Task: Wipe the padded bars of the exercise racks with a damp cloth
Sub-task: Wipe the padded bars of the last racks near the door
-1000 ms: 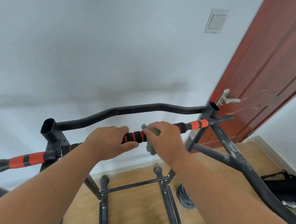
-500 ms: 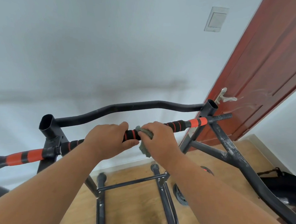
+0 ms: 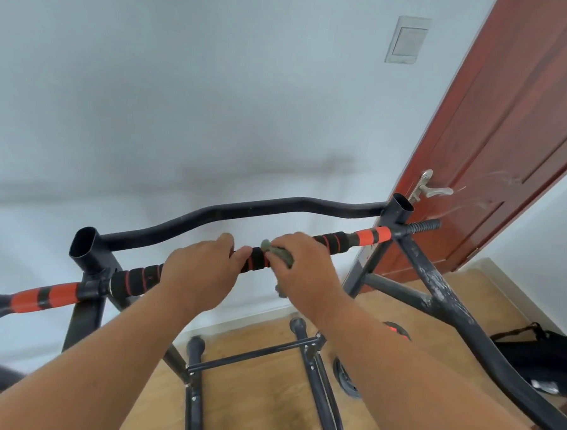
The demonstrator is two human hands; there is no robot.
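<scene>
Mid-wipe: right hand clamps the damp cloth around the padded bar near its middle; left hand grips the bar just beside it, steadying. Next likely sliding the cloth along toward the unwiped padding.

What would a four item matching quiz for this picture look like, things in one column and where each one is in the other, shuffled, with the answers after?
Things:
1. cloth
2. left hand
3. door handle
4. switch plate

Places:
A. on the wall, upper right
B. under the right hand, on the padded bar
C. on the red door
D. holding the bar, left of the cloth

Pairs: 1-B, 2-D, 3-C, 4-A
</scene>
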